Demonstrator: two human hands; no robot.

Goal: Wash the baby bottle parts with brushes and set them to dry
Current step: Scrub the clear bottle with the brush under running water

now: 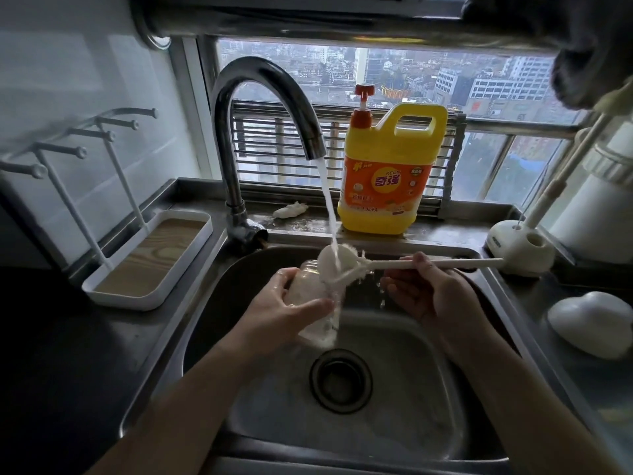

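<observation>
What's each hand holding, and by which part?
Left hand grips the baby bottle around its body; right hand pinches the bottle brush mid-handle.

1. A yellow detergent jug stands just right of the tap and carries an orange label on its front.
2. Large yellow Chinese characters in the middle of that label read "奇强".
3. Small Latin letters just above those characters read "KEON".
4. The finer print along the label's lower part and in its small badges is too small to read.
5. Far right of the tap, the white brush stand has a small dark mark on its base, which is unreadable.
</observation>
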